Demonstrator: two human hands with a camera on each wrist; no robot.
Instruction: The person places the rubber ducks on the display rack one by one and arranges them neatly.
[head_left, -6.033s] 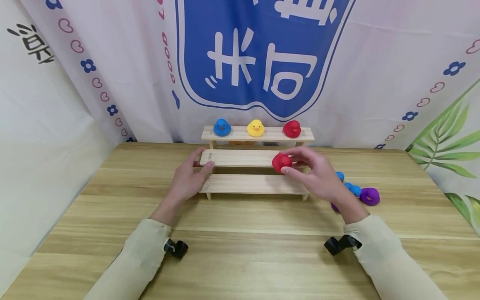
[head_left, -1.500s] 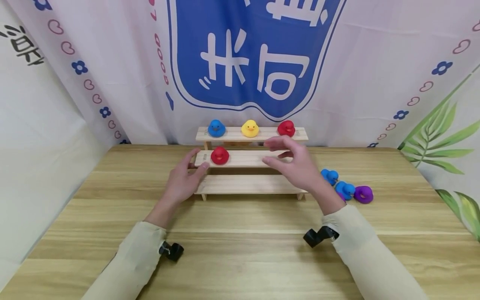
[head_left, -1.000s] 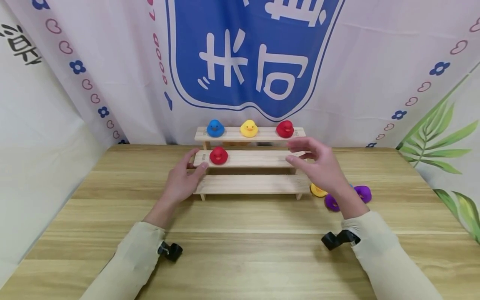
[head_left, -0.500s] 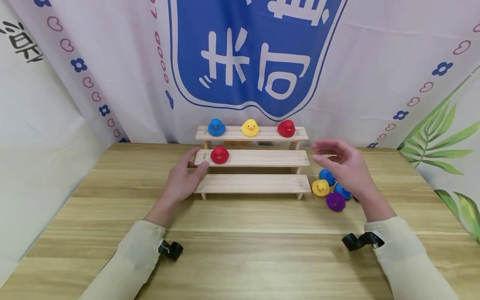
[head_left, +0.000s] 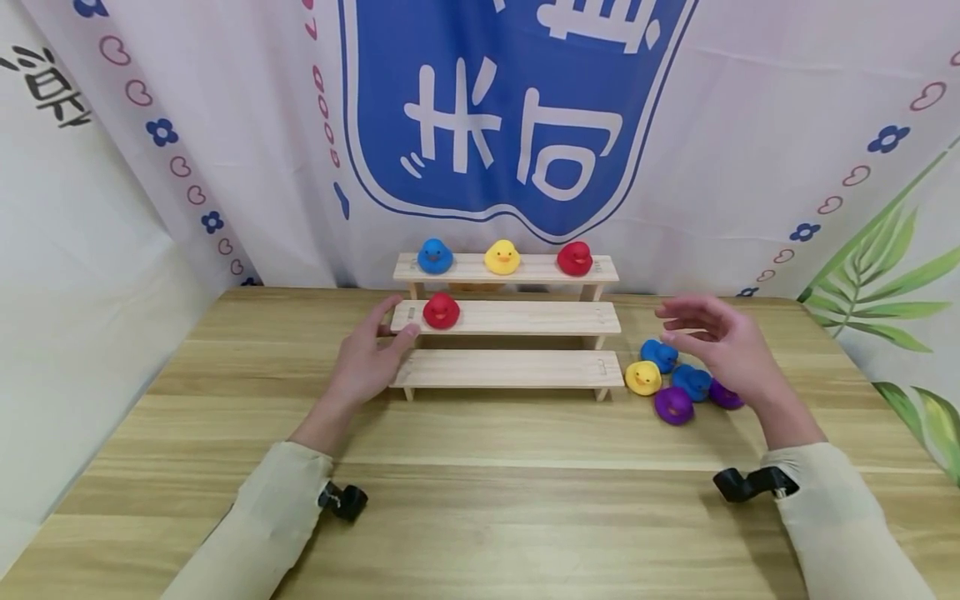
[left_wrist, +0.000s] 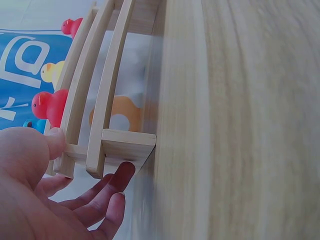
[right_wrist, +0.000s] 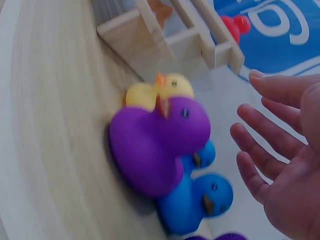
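A three-tier wooden stand [head_left: 517, 367] is on the table. My left hand [head_left: 367, 358] pinches the left end of its middle tier, thumb and index finger at the plank in the left wrist view. Beside that thumb sits a red rubber duck [head_left: 442, 312]. The top tier carries a blue duck [head_left: 435, 257], a yellow duck [head_left: 502, 257] and another red duck [head_left: 575, 259]. My right hand [head_left: 723, 342], relaxed and holding nothing, hovers over loose ducks: a yellow duck [head_left: 643, 378], blue ducks [head_left: 692, 382] and purple ducks [head_left: 674, 406], one partly hidden by the hand.
A printed curtain [head_left: 247, 100] hangs close behind the stand. Low behind the stand, an orange shape [left_wrist: 125, 112] shows in the left wrist view. The wooden table [head_left: 480, 508] extends in front, and a black camera [head_left: 753, 483] is strapped to the right wrist.
The right hand held the red duck near the middle tier's right side; that duck now sits at its left end, released. The right hand has since moved right, over the loose ducks. The left hand stays.
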